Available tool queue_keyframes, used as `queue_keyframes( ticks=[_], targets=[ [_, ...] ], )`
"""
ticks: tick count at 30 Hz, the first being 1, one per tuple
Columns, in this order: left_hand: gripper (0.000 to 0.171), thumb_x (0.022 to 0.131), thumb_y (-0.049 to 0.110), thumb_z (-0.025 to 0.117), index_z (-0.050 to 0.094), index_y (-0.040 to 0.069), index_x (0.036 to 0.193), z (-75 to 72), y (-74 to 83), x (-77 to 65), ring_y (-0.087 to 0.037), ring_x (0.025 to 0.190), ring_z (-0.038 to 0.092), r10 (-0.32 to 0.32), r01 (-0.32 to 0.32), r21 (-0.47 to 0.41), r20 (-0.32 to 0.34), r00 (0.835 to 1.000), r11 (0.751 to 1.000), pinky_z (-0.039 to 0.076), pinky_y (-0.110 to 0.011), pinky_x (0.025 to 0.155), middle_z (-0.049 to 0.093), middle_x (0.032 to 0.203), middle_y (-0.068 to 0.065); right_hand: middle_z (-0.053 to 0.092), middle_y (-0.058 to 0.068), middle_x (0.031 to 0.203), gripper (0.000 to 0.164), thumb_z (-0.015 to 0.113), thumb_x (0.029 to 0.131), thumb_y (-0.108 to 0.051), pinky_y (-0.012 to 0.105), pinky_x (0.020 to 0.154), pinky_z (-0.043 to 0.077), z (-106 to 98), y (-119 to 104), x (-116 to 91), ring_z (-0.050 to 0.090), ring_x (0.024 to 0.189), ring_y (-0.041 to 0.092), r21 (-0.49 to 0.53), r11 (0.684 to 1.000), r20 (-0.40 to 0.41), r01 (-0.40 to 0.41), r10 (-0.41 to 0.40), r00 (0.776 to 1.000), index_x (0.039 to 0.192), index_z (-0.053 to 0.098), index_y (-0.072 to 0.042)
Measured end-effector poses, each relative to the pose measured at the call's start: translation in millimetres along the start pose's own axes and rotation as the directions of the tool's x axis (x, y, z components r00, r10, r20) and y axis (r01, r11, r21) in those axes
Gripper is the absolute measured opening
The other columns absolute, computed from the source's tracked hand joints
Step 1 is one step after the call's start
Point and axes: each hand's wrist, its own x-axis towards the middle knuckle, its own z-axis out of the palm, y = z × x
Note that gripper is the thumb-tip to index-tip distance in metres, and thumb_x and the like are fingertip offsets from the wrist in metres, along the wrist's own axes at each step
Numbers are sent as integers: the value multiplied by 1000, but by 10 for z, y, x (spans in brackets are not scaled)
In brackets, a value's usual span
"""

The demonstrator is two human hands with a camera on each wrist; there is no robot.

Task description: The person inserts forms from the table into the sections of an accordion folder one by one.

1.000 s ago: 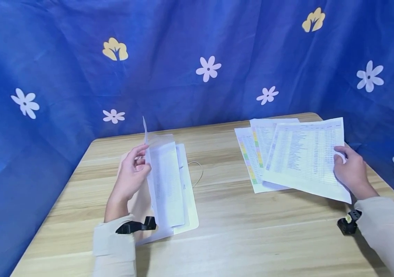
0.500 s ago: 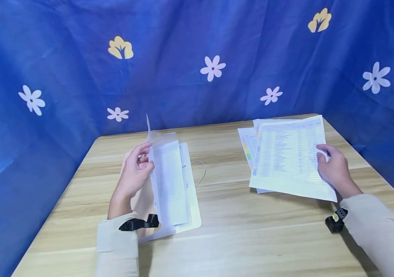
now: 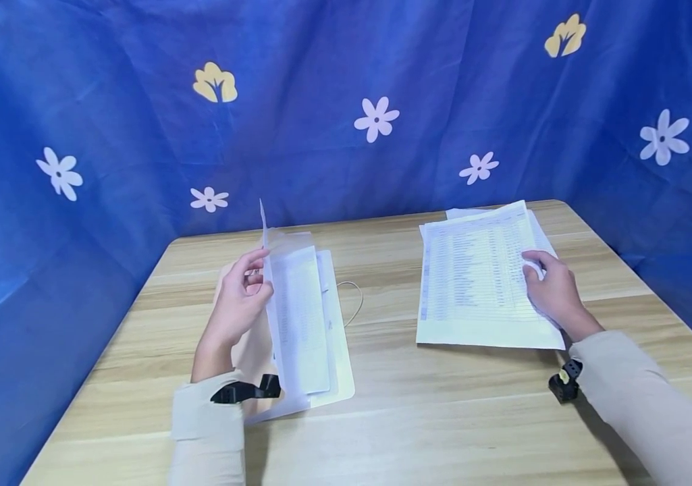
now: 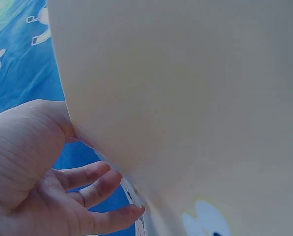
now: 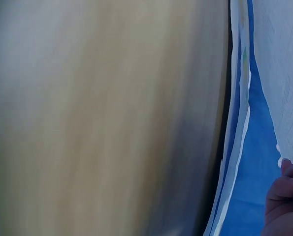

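Note:
My left hand (image 3: 237, 304) pinches the edge of a raised white cover (image 3: 265, 229) of an open document folder (image 3: 342, 378). The cover stands upright. In the left wrist view, its broad pale surface (image 4: 176, 98) fills most of the picture. Printed sheets (image 3: 302, 317) lie in the folder, right of the cover. At right, my right hand (image 3: 555, 290) pinches the right edge of a printed table sheet (image 3: 473, 277), thumb on top. This sheet overlaps other sheets (image 3: 541, 236) beneath it. In the right wrist view, the fingers (image 5: 284, 187) meet the paper's lower corner.
A thin string loop (image 3: 359, 297) sticks out from the folder's right side onto the wooden table (image 3: 406, 418). Behind the table hangs a blue curtain (image 3: 321, 162) with flower prints. A black camera mount (image 3: 566, 381) sits at the right wrist.
My right hand has moved left with the printed sheet, which now covers most of the other sheets and their coloured columns. The left hand keeps holding the cover upright.

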Motion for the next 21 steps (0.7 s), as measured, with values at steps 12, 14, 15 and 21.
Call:
queue_keyframes(
  ticks=[12, 14, 15, 21],
  targets=[
    [57, 84, -7, 48, 40, 5, 139, 8, 18, 9, -16, 93, 42, -13, 13, -15, -2, 1000, 1000, 43, -13, 75, 39, 120, -17, 43, 29, 138, 37, 41, 98, -12, 55, 107, 28, 234, -149, 37, 34, 132, 45, 48, 997, 21, 54, -55, 998, 132, 47, 2],
    [57, 84, -7, 47, 40, 5, 139, 10, 23, 8, -16, 93, 43, -12, 12, -24, 1, 1000, 1000, 43, -12, 73, 38, 119, -17, 42, 28, 139, 38, 41, 98, -12, 55, 108, 27, 286, -190, 43, 33, 133, 44, 64, 997, 36, 53, -55, 998, 133, 47, 1],
    [57, 84, -7, 48, 40, 5, 139, 10, 22, 8, -16, 93, 43, -11, 12, -26, 3, 1000, 1000, 43, -12, 73, 38, 119, -17, 42, 27, 139, 38, 41, 98, -12, 54, 108, 27, 313, -213, 48, 33, 133, 43, 69, 996, 45, 51, -54, 998, 133, 47, 0],
    [56, 85, -6, 47, 40, 5, 140, 7, 15, 3, -18, 95, 45, -17, 17, -16, 4, 1000, 1000, 43, -13, 74, 39, 120, -17, 38, 23, 144, 38, 41, 99, -16, 53, 109, 26, 461, -373, 72, 29, 137, 39, 98, 994, 120, 44, -56, 991, 136, 45, -4]
  ],
)
